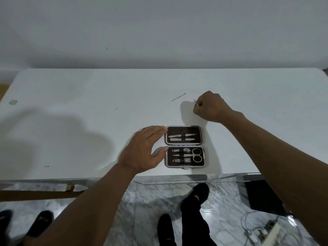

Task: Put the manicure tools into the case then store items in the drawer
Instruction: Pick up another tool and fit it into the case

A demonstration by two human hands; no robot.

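Case [185,146] open, mostly filled. My left hand [142,151], fingers straight, touches its edge; my right hand [210,107] pinches a small tool [195,102]; a thin tool [178,97] lies loose. Storing in the drawer is outstanding.

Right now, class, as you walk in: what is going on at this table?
A person stands at a white table with an open manicure case near its front edge. The left hand rests straight-fingered against the case's left side. The right hand, beyond the case, pinches a small tool at the tabletop. A thin metal pick lies loose nearby. Scissors and other tools already sit in the case.
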